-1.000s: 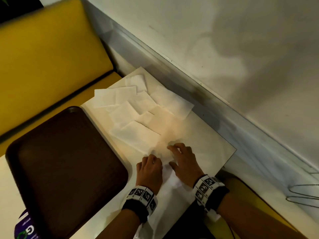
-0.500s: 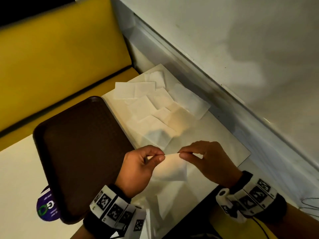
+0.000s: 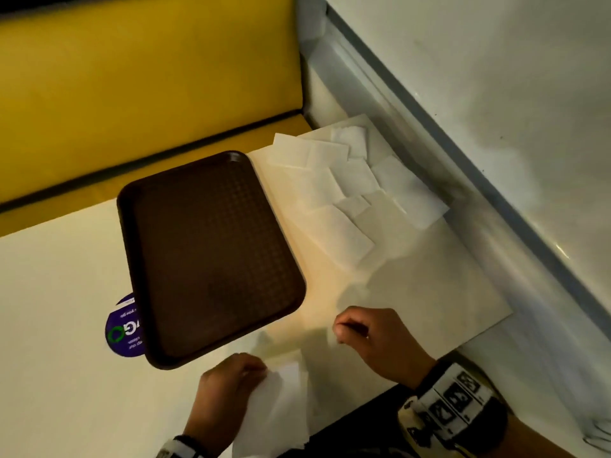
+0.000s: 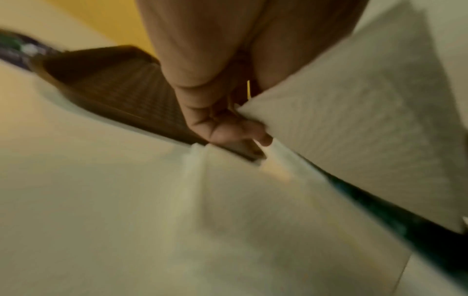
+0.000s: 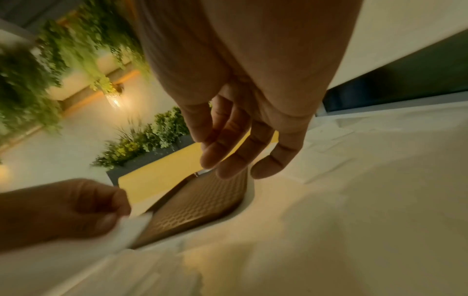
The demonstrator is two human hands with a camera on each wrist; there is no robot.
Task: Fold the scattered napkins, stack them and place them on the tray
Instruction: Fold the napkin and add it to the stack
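Note:
A dark brown tray (image 3: pixel 198 252) lies on the cream table (image 3: pixel 66 325), left of centre. Several white napkins (image 3: pixel 347 193) are scattered overlapping at the table's far right corner. Near the front edge my left hand (image 3: pixel 261 371) pinches the top of one white napkin (image 3: pixel 281 408), which hangs down from thumb and fingers; the left wrist view shows the held napkin (image 4: pixel 354 120) beside the tray (image 4: pixel 113 90). To the right, my right hand (image 3: pixel 344 328) hovers just above the table. Its fingers (image 5: pixel 228 156) are relaxed and hold nothing.
A round purple sticker (image 3: pixel 124 328) peeks out from under the tray's left edge. A yellow bench (image 3: pixel 132 77) stands behind the table, and a pale wall with a grey ledge (image 3: pixel 463 160) runs along the right. Blurred pale sheets (image 4: pixel 228 190) lie under my left hand.
Both hands pinched the napkin half a second ago. My right hand has let go, and my left hand has carried the napkin toward the front edge.

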